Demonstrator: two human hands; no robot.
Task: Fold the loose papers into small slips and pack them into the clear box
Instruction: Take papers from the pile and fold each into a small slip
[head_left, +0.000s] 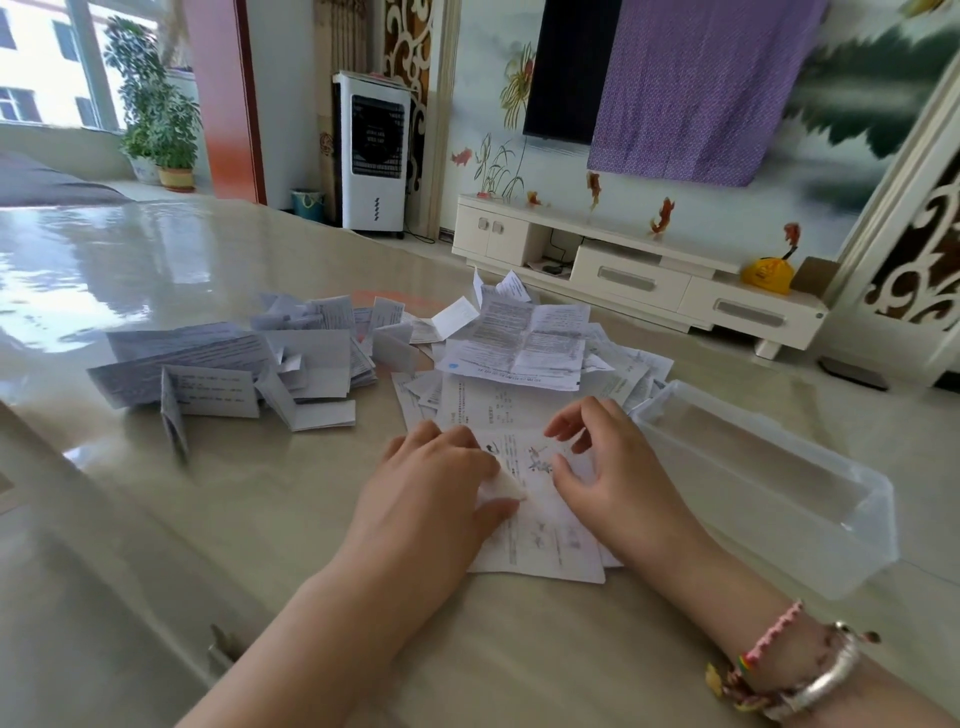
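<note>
A printed sheet of paper (540, 540) lies flat on the glossy table in front of me. My left hand (436, 483) pinches its left edge between thumb and fingers. My right hand (608, 467) rests on the sheet's right part with the fingers spread and bent. Behind the sheet lies a heap of loose, creased papers (524, 343). To the left sits a pile of folded slips (234, 364). The clear box (769, 483) stands to the right of my right hand, and I see nothing inside it.
The beige table (208, 519) stretches to the left and toward me. Beyond its far edge stand a white TV cabinet (639, 275), a white air cooler (374, 150) and potted plants (156, 114) by the window.
</note>
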